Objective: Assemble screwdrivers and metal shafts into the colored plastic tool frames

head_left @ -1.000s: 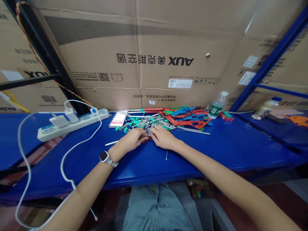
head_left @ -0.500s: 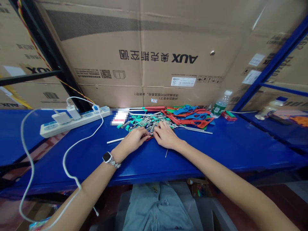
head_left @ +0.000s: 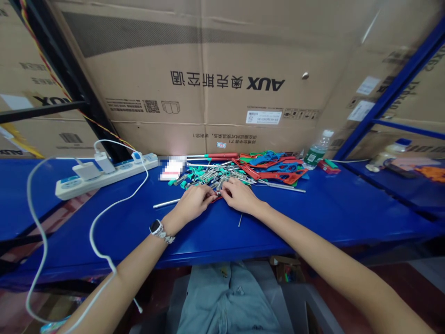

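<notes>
My left hand (head_left: 197, 199) and my right hand (head_left: 238, 195) meet at the front of a heap of small metal and green parts (head_left: 222, 174). The fingers of both are pinched close together around something small, with a bit of metal and red just showing between them. What exactly it is stays hidden. A thin metal rod (head_left: 240, 219) sticks out from beneath my right hand. Left of my left hand lies a silver tube (head_left: 167, 203). Red, blue and green flat plastic pieces (head_left: 281, 169) are piled to the right of the heap.
A white power strip (head_left: 106, 176) with chargers and a white cable (head_left: 92, 227) occupies the left of the blue table (head_left: 295, 222). A water bottle (head_left: 315, 150) stands at the back right beside a red box (head_left: 328, 167). Large cardboard (head_left: 225, 55) rises behind.
My hands keep nearly the same pinched pose, with only slight shifts of the fingers. The whole view has moved a little.
</notes>
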The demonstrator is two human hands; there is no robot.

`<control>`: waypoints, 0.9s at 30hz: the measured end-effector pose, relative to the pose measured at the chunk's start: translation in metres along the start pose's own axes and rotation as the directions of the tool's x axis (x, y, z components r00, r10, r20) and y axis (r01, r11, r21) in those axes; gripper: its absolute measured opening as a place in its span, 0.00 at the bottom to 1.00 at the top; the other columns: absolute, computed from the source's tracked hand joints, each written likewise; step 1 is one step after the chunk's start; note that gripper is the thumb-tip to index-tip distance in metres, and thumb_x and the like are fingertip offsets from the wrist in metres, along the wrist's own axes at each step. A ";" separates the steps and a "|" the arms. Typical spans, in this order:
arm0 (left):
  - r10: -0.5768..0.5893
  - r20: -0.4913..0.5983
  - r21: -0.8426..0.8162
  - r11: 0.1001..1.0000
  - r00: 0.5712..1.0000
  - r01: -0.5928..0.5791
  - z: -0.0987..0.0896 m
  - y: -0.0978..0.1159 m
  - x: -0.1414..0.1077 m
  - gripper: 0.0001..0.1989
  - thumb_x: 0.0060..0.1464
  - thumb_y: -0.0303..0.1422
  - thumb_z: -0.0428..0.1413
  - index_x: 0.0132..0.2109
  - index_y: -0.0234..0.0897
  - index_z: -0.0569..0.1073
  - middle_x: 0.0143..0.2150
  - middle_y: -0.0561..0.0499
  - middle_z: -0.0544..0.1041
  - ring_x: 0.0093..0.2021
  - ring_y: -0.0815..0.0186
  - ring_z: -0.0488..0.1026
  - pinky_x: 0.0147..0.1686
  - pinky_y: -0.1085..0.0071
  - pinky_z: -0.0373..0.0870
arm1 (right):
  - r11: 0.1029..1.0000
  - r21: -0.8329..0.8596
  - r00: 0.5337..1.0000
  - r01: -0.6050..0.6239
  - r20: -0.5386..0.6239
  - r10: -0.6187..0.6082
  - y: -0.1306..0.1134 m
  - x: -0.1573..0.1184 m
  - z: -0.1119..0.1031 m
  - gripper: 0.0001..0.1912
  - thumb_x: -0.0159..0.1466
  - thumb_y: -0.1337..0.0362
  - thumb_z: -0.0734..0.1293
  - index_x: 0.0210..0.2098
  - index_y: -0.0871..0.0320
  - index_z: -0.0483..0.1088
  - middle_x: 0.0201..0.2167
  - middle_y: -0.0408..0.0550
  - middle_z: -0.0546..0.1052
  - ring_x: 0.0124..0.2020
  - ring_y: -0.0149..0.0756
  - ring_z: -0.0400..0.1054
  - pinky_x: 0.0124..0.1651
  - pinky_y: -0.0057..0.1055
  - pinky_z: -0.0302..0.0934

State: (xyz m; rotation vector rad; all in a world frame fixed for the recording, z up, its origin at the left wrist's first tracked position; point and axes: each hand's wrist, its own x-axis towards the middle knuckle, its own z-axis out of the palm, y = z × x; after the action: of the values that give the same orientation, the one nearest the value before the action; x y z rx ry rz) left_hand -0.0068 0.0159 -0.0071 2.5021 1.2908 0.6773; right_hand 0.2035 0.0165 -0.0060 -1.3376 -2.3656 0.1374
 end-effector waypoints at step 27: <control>0.117 0.064 0.128 0.984 0.991 -0.124 -0.011 0.005 -0.004 0.06 0.67 0.30 0.56 0.41 0.37 0.77 0.38 0.48 0.80 0.40 0.60 0.77 0.38 0.67 0.69 | 0.958 -0.130 0.928 0.256 0.312 -0.205 0.010 0.033 -0.052 0.03 0.64 0.68 0.70 0.38 0.58 0.76 0.40 0.50 0.80 0.40 0.40 0.72 0.43 0.33 0.58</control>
State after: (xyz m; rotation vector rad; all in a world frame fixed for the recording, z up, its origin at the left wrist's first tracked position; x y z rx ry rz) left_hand -0.0107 0.0097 0.0040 2.7032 1.2089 0.5589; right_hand 0.2180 0.0440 0.0489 -1.1640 -2.8259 0.0724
